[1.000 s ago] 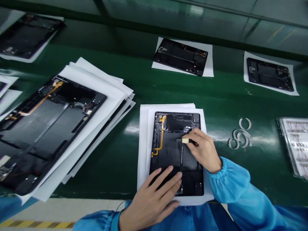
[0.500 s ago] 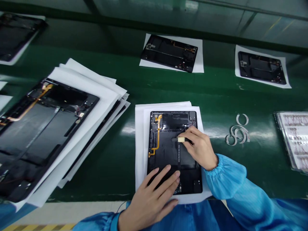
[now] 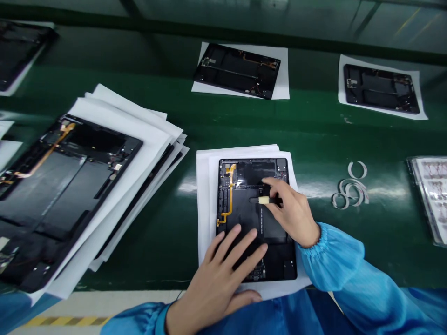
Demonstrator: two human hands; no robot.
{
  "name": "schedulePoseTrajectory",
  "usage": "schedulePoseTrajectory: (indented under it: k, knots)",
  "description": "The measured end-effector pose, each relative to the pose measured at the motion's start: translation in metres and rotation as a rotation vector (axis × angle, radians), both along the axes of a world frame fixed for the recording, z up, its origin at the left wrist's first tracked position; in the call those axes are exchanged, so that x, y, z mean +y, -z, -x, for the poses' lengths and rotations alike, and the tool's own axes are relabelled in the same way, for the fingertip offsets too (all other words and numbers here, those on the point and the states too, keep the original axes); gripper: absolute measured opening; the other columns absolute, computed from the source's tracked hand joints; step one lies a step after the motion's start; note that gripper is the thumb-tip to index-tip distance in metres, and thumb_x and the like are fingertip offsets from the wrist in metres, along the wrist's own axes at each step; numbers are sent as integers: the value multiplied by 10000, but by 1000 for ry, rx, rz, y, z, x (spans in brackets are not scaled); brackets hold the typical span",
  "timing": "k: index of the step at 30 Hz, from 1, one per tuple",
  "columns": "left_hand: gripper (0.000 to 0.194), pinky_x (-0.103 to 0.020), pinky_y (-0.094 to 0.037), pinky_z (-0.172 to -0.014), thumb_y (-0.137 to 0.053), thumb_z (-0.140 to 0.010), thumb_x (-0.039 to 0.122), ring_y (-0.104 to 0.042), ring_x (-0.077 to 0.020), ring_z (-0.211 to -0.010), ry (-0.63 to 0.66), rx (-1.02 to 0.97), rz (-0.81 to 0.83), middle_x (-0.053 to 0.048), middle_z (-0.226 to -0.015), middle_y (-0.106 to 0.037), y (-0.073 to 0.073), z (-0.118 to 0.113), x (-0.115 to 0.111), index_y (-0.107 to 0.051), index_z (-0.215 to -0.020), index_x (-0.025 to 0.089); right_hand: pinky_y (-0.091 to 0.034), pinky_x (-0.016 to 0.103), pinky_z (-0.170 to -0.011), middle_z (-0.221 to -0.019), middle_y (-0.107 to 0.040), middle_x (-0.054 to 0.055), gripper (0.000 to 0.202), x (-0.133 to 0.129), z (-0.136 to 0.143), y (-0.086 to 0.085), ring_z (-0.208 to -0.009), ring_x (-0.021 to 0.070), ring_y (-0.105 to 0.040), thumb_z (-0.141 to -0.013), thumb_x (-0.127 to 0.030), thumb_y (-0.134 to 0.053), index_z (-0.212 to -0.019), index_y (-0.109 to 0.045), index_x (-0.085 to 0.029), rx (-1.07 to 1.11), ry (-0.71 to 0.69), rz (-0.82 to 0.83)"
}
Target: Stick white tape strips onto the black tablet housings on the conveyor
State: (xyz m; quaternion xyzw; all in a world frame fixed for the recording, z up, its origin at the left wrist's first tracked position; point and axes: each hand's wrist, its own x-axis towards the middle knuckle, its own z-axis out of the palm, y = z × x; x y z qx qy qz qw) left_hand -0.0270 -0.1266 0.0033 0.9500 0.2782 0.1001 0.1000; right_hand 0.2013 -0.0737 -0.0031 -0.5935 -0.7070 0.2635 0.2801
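In front of me a black tablet housing (image 3: 240, 207) with an orange flex cable (image 3: 230, 195) along its left side lies on white sheets (image 3: 206, 195). My left hand (image 3: 223, 274) rests over its lower left part, fingers spread and holding nothing. Over the middle of the housing, my right hand (image 3: 291, 211) grips a slim dark tool (image 3: 253, 200) with a pale yellow block (image 3: 264, 200) round it. The thumb is at the block, while the index finger is lifted apart above it. Part of the tool is hidden under the palm, and I cannot tell whether its tip touches the housing.
At left stands a stack of housings (image 3: 70, 172) interleaved with white sheets. Farther back lie more housings (image 3: 237, 70) on paper, including one at the right (image 3: 380, 88). Curled white strips (image 3: 352, 186) and a clear tray (image 3: 433, 200) of small wired parts are to the right.
My right index finger has lifted up and away from the tool. My left hand has spread its fingers and shifted slightly up the housing. The view has moved a little.
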Motion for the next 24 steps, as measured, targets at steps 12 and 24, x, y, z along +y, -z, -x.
schedulePoseTrajectory:
  k: [12, 24]
  knots:
    - [623, -599, -250, -1107, -537, -923, 538, -203, -426, -1457, -221, 111, 37, -167, -1580, -267, 0, -27, 65, -383, -1484, 318, -445, 216, -548, -710, -560, -34, 155, -15, -19, -14, -590, 114, -540, -923, -317, -583, -1054, -594, -235, 153, 405, 32]
    - [288, -583, -309, -1122, -672, -795, 271, -186, -366, -1470, -549, -141, 300, -135, -1502, -332, -11, -51, 88, -457, -983, 240, -353, 238, -459, -626, -546, -36, 344, -61, -39, -23, -500, 121, -489, -921, -559, -515, -804, -565, -239, -50, 266, 431]
